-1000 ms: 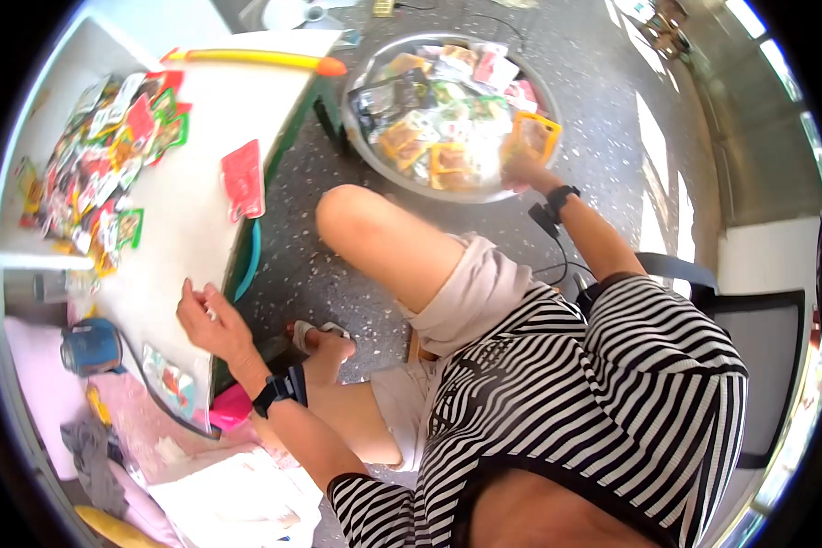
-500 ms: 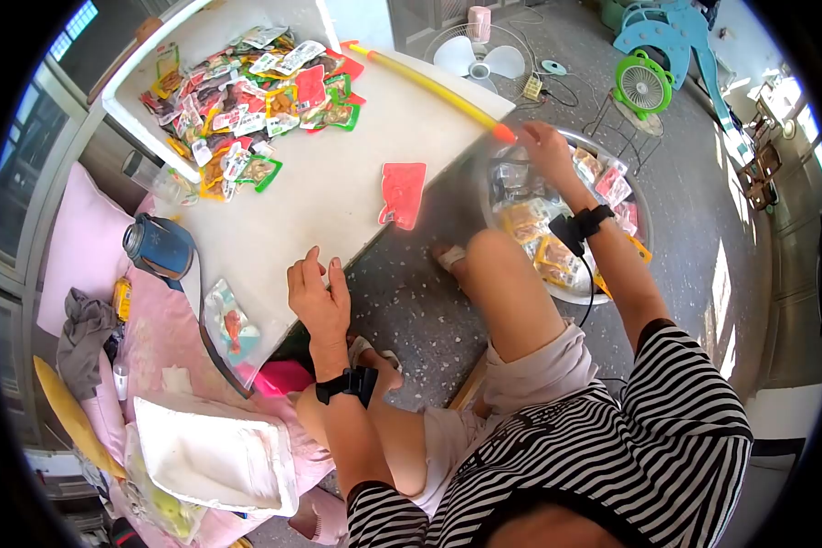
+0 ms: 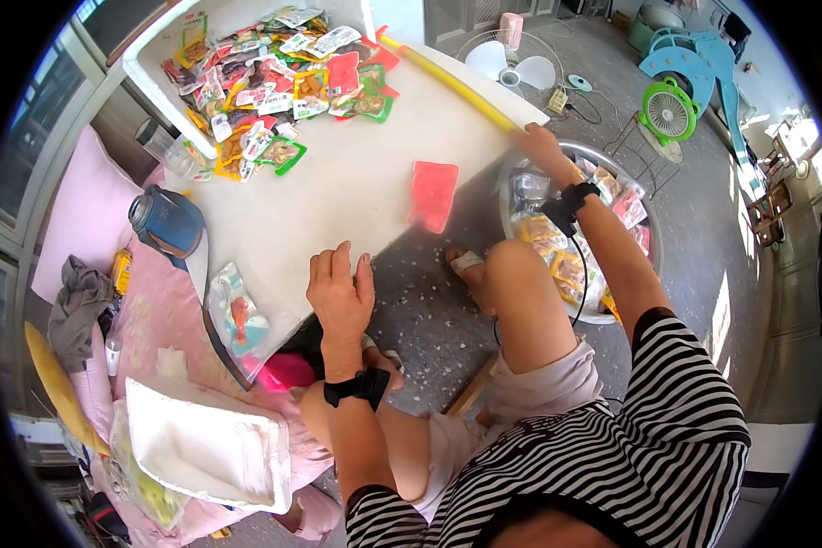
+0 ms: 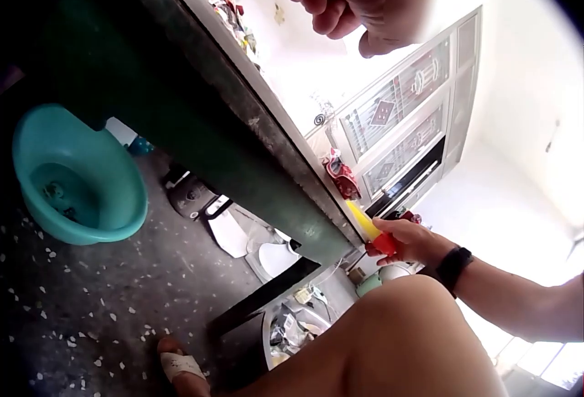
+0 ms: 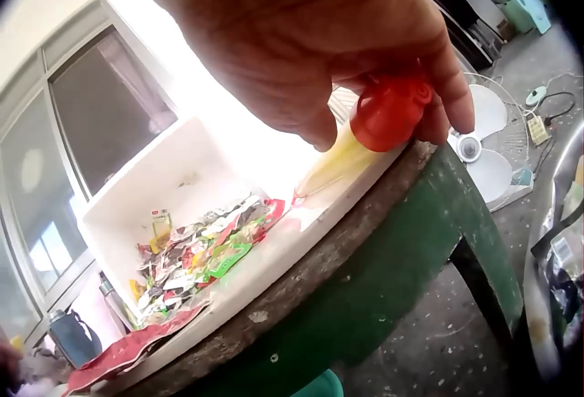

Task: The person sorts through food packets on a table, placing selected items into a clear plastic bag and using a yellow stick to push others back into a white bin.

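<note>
right hand (image 3: 547, 152): at the far right corner of the table (image 3: 338, 187); fingers and thumb curled round the red end (image 5: 391, 121) of the tube; a black band (image 3: 579, 195) on its wrist
tube (image 3: 466, 89): yellow, lying along the far right edge of the table; one end in the right hand, the other close beside the box
left hand (image 3: 340, 290): at the near edge of the table, nothing in it; fingers loose and a little apart; whether it touches the top i cannot tell; the pouch is near it on one side, the red packet on the other
red packet (image 3: 435, 194): flat, at the edge of the table, between the two hands; apart from both
box (image 3: 144, 75): white, on its side on the table, its open side toward the person; a heap of small packets (image 3: 274, 91) in it, some spilling onto the table
pouch (image 3: 239, 315): clear, with a red print; flat at the table's left corner
flask (image 3: 169, 222): blue, left of the table top; a long dark strap runs from it past the pouch
basin (image 3: 656, 260): metal, on the floor just past the person's right knee; heaped with bags (image 3: 571, 274)
tub (image 4: 137, 219): teal, on the floor under the table; seen from the left wrist
fans: a white one (image 3: 521, 69) past the far corner; a green one (image 3: 670, 111) on a wire stand
tray (image 3: 215, 447): white, on the pink cloth (image 3: 160, 315) to the person's left
</note>
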Available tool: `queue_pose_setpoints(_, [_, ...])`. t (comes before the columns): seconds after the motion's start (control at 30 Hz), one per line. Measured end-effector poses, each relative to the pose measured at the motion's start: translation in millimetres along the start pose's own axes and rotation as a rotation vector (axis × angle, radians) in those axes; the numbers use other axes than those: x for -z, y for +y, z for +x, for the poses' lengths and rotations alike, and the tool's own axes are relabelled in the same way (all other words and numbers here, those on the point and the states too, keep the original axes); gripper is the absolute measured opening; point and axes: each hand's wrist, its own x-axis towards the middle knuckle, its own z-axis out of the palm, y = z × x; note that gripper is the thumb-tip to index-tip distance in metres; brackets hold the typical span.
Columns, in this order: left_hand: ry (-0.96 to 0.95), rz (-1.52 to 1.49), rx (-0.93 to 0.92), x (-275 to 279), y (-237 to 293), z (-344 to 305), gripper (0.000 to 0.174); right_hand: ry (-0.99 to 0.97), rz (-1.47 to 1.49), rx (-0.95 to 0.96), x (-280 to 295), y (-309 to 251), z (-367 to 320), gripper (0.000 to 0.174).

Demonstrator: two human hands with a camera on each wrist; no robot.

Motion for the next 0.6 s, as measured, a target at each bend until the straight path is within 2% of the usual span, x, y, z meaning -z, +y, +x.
queue_pose_setpoints(0.07, [0.017,0.035,0.009,2,-3,0,0.023,0.081,-0.042,0.053,3,-2,-6,0.056])
queue_pose_setpoints(0.1, [0.054,0.117,0.045,3,-9,-1,0.024,0.228,-0.090,0.107,6,-12,-16,0.054])
queue_pose_setpoints(0.17, [0.125,0.308,0.141,16,-30,-3,0.027,0.188,0.159,0.231,12,-21,-24,0.053])
queue_pose_setpoints(0.2, [0.125,0.444,0.264,27,-36,-4,0.030,0.163,0.288,0.290,16,-30,-29,0.053])
queue_pose_setpoints(0.27, [0.127,0.707,0.502,53,-46,-4,0.037,0.032,0.475,0.376,38,-70,-58,0.053])
queue_pose_setpoints(0.37, [0.221,0.838,0.655,74,-81,-21,0.043,-0.245,0.769,0.442,86,-148,-118,0.044])
queue_pose_setpoints(0.47, [0.295,0.764,0.697,90,-84,-28,0.046,-0.466,1.026,0.573,110,-205,-168,0.041])
queue_pose_setpoints(0.53, [0.409,0.631,0.610,110,-72,-26,0.043,-0.642,1.131,0.616,109,-230,-189,0.040])
queue_pose_setpoints(0.6, [0.495,0.532,0.524,138,-55,-25,0.039,-0.747,1.081,0.630,88,-244,-201,0.037])
